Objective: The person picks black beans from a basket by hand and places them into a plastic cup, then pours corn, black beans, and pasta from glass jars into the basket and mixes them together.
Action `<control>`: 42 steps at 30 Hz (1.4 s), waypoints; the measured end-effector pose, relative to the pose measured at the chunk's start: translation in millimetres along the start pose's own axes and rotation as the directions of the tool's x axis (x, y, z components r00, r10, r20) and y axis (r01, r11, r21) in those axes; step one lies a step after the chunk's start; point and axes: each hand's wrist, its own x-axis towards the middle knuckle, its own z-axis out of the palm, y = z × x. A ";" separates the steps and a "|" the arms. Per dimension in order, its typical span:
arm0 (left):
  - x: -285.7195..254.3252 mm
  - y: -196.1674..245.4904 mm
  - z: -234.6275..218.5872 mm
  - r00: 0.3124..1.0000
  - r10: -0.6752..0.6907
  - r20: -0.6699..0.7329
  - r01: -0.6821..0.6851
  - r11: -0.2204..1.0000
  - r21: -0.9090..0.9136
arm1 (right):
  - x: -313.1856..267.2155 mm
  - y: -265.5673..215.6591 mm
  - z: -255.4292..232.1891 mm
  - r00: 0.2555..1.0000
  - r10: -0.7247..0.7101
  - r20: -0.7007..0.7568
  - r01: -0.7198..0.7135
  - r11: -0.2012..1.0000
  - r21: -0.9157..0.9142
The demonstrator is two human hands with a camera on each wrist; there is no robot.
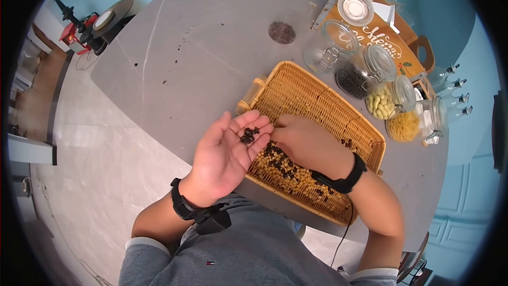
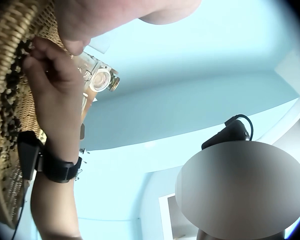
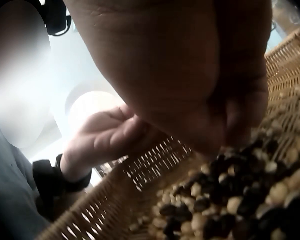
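Observation:
Palm up, my left hand (image 1: 225,153) is held over the left edge of the wicker basket (image 1: 330,95), with several dark beans (image 1: 248,136) lying on its fingers. My right hand (image 1: 299,137) reaches down into the basket beside it, fingers bent toward the mixed pale and dark beans (image 1: 286,172). In the right wrist view the fingertips of the right hand (image 3: 180,75) touch or nearly touch the beans (image 3: 205,200); whether one is pinched is hidden. The left wrist view shows the right hand's (image 2: 57,85) thumb and forefinger close together.
Beyond the basket stand glass jars with dark beans (image 1: 352,80), green-yellow pieces (image 1: 381,103) and yellow pasta (image 1: 403,127). An open empty-looking jar (image 1: 323,55), a clear container of dark beans (image 1: 282,32), a wooden box (image 1: 370,32) and small bottles (image 1: 455,98) are also on the grey table (image 1: 201,37).

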 end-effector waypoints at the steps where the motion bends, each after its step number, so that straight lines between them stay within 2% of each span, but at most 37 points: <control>1: 0.3 -0.8 -0.2 1.000 0.001 0.009 -0.001 1.000 0.000 | 0.0 1.1 4.4 1.000 -0.020 -0.002 0.020 0.999 -0.038; 5: 3.4 -5.3 -2.5 1.000 -0.009 0.010 0.009 1.000 0.011 | -1.7 1.2 3.4 1.000 -0.019 0.021 0.021 0.995 -0.098; 9: 7.3 -8.3 -2.3 1.000 0.010 0.019 -0.011 0.999 0.048 | -9.8 10.3 -4.3 1.000 0.029 0.001 -0.029 0.997 -0.068; 11: 9.2 -9.8 -1.3 1.000 0.012 0.026 -0.014 0.998 0.062 | -13.6 18.8 -7.7 0.987 0.065 -0.146 -0.054 0.996 0.073; 14: 13.7 -13.4 -0.9 0.999 0.024 0.030 -0.027 0.994 0.106 | -18.0 21.2 -17.2 0.976 0.058 -0.208 -0.035 0.993 0.115; 21: 16.6 -16.3 -2.9 0.999 0.042 0.027 -0.045 0.992 0.114 | -13.1 16.1 -3.0 0.992 0.000 -0.124 0.007 0.999 0.054; 23: 17.5 -16.6 -3.9 0.998 0.045 0.032 -0.048 0.992 0.116 | -10.6 15.4 5.6 0.998 0.027 -0.058 -0.030 0.998 -0.052; 27: 18.4 -16.4 -5.0 0.999 0.041 0.020 -0.043 0.995 0.093 | -10.0 17.9 7.8 0.996 0.009 -0.093 -0.018 0.995 -0.095; 30: 19.2 -16.2 -4.8 0.999 0.033 0.029 -0.035 0.995 0.093 | -16.1 22.3 -1.9 0.993 0.081 -0.081 -0.080 0.997 0.012; 32: 19.3 -15.9 -4.0 0.999 0.027 0.036 -0.031 0.995 0.097 | -19.0 26.4 -8.7 0.977 0.077 -0.197 -0.054 0.991 0.121; 36: 20.0 -16.8 -3.2 0.999 0.021 0.030 -0.024 0.994 0.107 | -23.6 23.8 -26.3 0.981 0.143 -0.128 -0.117 0.973 0.197; 37: 20.3 -17.0 -3.2 0.999 0.017 0.028 -0.020 0.994 0.106 | -24.9 22.7 -27.4 0.963 0.266 -0.039 -0.231 0.893 0.386; 38: 20.7 -17.1 -2.9 0.999 0.015 0.031 -0.018 0.994 0.104 | -25.9 22.3 -28.2 0.928 0.365 0.070 -0.342 0.763 0.548; 42: 20.1 -16.5 -2.0 1.000 0.002 0.031 -0.005 0.995 0.102 | -27.7 25.2 -26.3 0.926 0.366 0.095 -0.342 0.702 0.625</control>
